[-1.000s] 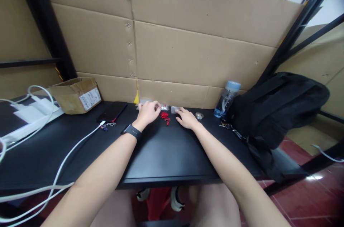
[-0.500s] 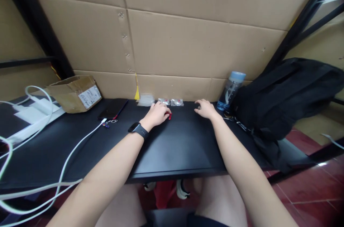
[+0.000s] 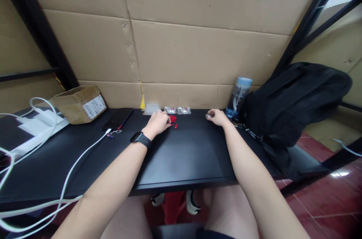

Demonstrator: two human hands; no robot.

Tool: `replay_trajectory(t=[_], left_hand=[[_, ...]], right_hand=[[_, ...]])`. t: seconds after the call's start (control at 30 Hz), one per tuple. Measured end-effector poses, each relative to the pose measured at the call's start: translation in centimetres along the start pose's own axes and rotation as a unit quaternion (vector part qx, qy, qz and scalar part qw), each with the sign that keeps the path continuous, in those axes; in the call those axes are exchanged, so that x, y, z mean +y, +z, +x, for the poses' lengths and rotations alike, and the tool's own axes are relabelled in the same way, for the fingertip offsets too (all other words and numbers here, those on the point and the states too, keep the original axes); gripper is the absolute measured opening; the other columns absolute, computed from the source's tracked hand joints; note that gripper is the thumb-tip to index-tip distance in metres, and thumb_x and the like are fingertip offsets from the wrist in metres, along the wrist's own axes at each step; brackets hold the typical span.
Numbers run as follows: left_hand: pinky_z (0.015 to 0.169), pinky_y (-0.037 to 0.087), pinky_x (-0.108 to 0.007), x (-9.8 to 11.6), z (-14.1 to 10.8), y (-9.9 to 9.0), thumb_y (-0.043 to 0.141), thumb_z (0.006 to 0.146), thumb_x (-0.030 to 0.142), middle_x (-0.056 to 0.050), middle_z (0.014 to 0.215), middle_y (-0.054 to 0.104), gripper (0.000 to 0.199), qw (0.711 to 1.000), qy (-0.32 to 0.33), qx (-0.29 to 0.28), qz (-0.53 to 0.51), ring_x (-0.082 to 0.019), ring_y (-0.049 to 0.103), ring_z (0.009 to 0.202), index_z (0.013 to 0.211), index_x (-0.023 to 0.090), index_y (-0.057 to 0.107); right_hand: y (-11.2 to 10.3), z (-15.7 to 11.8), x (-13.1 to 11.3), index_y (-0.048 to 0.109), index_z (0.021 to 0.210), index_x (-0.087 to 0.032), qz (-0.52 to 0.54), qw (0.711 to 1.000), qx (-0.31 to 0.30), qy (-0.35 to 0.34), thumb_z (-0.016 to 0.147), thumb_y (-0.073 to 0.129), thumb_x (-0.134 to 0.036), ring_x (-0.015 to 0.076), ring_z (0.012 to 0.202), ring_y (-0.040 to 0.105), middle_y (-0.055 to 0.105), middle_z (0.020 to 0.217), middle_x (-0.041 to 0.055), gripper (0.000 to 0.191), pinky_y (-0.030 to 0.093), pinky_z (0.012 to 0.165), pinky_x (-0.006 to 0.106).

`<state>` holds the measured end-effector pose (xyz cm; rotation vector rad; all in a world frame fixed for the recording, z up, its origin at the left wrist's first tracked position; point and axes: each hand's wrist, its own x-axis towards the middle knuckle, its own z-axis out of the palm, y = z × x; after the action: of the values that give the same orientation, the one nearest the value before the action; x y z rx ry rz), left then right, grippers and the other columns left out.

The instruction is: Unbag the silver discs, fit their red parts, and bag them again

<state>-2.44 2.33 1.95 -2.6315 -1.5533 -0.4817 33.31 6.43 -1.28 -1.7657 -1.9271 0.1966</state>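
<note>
My left hand, with a dark smartwatch on the wrist, rests at the back of the black desk. Its curled fingers are pinched at the left edge of a bundled red cord. A short red end piece lies just in front of the bundle. Farther right, my right hand grips a small round, silvery object between thumb and fingers, low over the desktop. Two small clear packets with silvery and red contents lie behind the cord, beside a stack of clear plastic bags.
A blue-capped water bottle and a black backpack stand at the right. On the left are a phone on a white cable, an opened cardboard box and white chargers. Cardboard walls the back.
My left hand has shifted off the red cord, so more of the bundle shows. The silvery object is now visible in my right hand. The camera view has tilted up slightly.
</note>
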Motion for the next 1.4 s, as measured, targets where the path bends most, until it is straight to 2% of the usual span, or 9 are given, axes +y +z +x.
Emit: replay_trajectory(t=[0.17, 0.37, 0.47, 0.63, 0.7, 0.8, 0.93, 1.1, 1.4], left_hand=[[0.09, 0.041, -0.039, 0.6, -0.1, -0.1, 0.061, 0.089, 0.027, -0.01, 0.098, 0.07, 0.017, 1.0, 0.001, -0.002, 0.011, -0.029, 0.06, 0.102, 0.077, 0.024, 0.072], [0.081, 0.043, -0.033, 1.0, 0.2, 0.0, 0.055, 0.095, 0.027, -0.004, 0.096, 0.075, 0.012, 0.997, 0.016, 0.03, -0.069, -0.024, 0.068, 0.09, 0.095, 0.024, 0.067], [0.084, 0.042, -0.032, 1.1, 0.3, -0.1, 0.063, 0.092, 0.028, -0.001, 0.094, 0.077, 0.01, 0.993, 0.018, 0.035, -0.107, -0.022, 0.069, 0.093, 0.1, 0.025, 0.069], [0.092, 0.036, -0.037, 1.9, 0.2, -0.5, 0.062, 0.094, 0.031, -0.002, 0.101, 0.077, 0.012, 0.993, 0.005, 0.073, -0.09, -0.025, 0.066, 0.105, 0.094, 0.027, 0.074], [0.093, 0.035, -0.039, 2.2, 0.2, -0.7, 0.06, 0.096, 0.032, -0.002, 0.103, 0.077, 0.015, 0.99, 0.0, 0.089, -0.109, -0.025, 0.066, 0.105, 0.093, 0.027, 0.074], [0.092, 0.036, -0.038, 2.7, 0.3, -0.9, 0.056, 0.098, 0.034, -0.002, 0.103, 0.076, 0.018, 0.981, 0.001, 0.103, -0.163, -0.025, 0.067, 0.101, 0.094, 0.025, 0.071], [0.09, 0.038, -0.036, 3.5, 0.3, -1.0, 0.051, 0.1, 0.034, -0.004, 0.106, 0.072, 0.019, 0.974, 0.004, 0.12, -0.194, -0.024, 0.064, 0.103, 0.093, 0.023, 0.066], [0.087, 0.038, -0.037, 4.4, 0.1, -0.6, 0.046, 0.102, 0.029, -0.006, 0.112, 0.063, 0.016, 0.966, 0.002, 0.157, -0.207, -0.024, 0.059, 0.111, 0.099, 0.022, 0.06], [0.088, 0.038, -0.039, 4.6, 0.1, 0.0, 0.045, 0.101, 0.026, -0.007, 0.115, 0.058, 0.014, 0.964, -0.007, 0.191, -0.186, -0.026, 0.055, 0.113, 0.099, 0.022, 0.058]], right_hand=[[-0.4, -0.1, -0.3, 0.073, 0.11, -0.017, 0.028, 1.0, 0.0, 0.013, 0.075, 0.079, -0.021, 0.0206, 0.095, 0.072, 0.077, 0.101, 0.0091, 0.035, 0.052, 0.088, 0.03], [-0.7, -0.5, -1.9, 0.073, 0.109, -0.018, 0.054, 0.997, -0.049, -0.02, 0.069, 0.085, -0.024, 0.0191, 0.091, 0.072, 0.077, 0.097, 0.0052, 0.042, 0.052, 0.087, 0.029], [-0.7, -0.6, -2.8, 0.072, 0.11, -0.018, 0.076, 0.995, -0.06, -0.033, 0.068, 0.085, -0.023, 0.0183, 0.089, 0.072, 0.077, 0.099, 0.0051, 0.044, 0.052, 0.087, 0.029], [-1.0, -1.0, -4.6, 0.072, 0.106, -0.018, 0.103, 0.992, -0.028, -0.065, 0.071, 0.082, -0.022, 0.0177, 0.084, 0.07, 0.077, 0.099, 0.0061, 0.037, 0.055, 0.083, 0.032], [-0.8, -1.2, -5.7, 0.072, 0.106, -0.018, 0.165, 0.983, -0.019, -0.083, 0.069, 0.083, -0.021, 0.0187, 0.084, 0.07, 0.077, 0.098, 0.007, 0.039, 0.056, 0.084, 0.034], [-0.3, -1.7, -8.0, 0.07, 0.107, -0.019, 0.297, 0.946, -0.033, -0.122, 0.066, 0.085, -0.022, 0.0197, 0.086, 0.071, 0.077, 0.103, 0.0092, 0.044, 0.059, 0.084, 0.037], [0.1, -3.0, -11.4, 0.067, 0.113, -0.022, 0.401, 0.899, -0.046, -0.17, 0.067, 0.086, -0.03, 0.0216, 0.095, 0.072, 0.074, 0.114, 0.0097, 0.051, 0.059, 0.077, 0.033], [0.6, -4.2, -13.8, 0.066, 0.114, -0.024, 0.399, 0.891, -0.008, -0.215, 0.07, 0.086, -0.031, 0.0227, 0.102, 0.072, 0.075, 0.113, 0.0074, 0.049, 0.057, 0.08, 0.032], [0.8, -4.6, -14.3, 0.066, 0.116, -0.024, 0.4, 0.882, 0.02, -0.249, 0.071, 0.086, -0.034, 0.0245, 0.107, 0.072, 0.075, 0.113, 0.0067, 0.05, 0.056, 0.084, 0.034]])
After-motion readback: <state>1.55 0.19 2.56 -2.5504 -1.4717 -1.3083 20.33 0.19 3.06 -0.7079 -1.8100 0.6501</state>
